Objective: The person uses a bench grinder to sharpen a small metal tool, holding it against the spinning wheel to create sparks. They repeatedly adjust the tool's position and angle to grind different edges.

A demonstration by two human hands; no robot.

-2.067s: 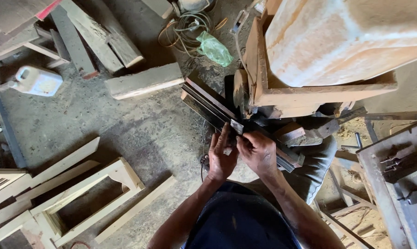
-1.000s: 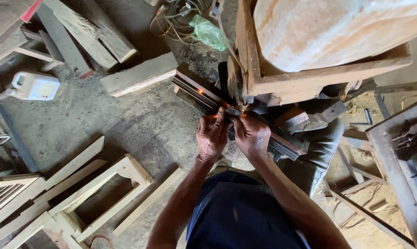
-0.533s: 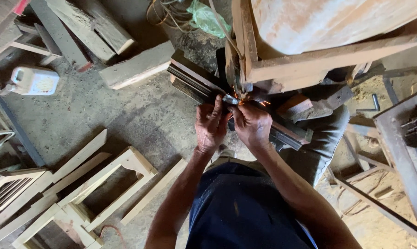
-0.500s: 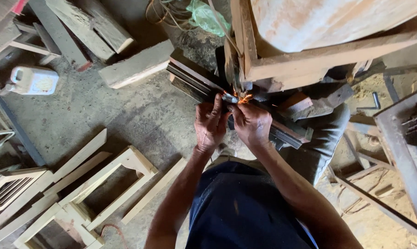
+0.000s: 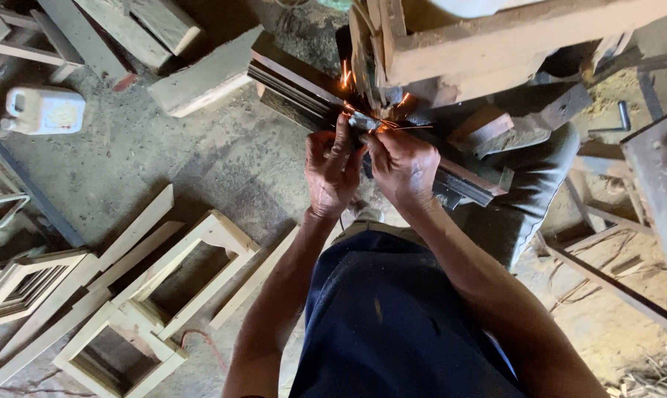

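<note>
My left hand [image 5: 333,171] and my right hand [image 5: 401,166] are both closed on a small grey metal blade [image 5: 363,121], pressed together at its near end. The blade's far end meets a thin upright grinding wheel [image 5: 361,51] fixed in a wooden frame [image 5: 488,37]. Orange sparks [image 5: 381,118] fly from the point of contact. Under the hands lies a long dark wooden moulding [image 5: 304,85], running from upper left to lower right.
A white plastic jug [image 5: 44,110] stands on the concrete floor at the left. Pale wooden frames [image 5: 164,295] and loose boards [image 5: 204,74] lie around it. A metal bench edge [image 5: 661,199] is at the right, with sawdust below.
Both hands have pushed the blade up to the wheel, and sparks now spray out. The view has tilted so the frame and hands sit nearer the top.
</note>
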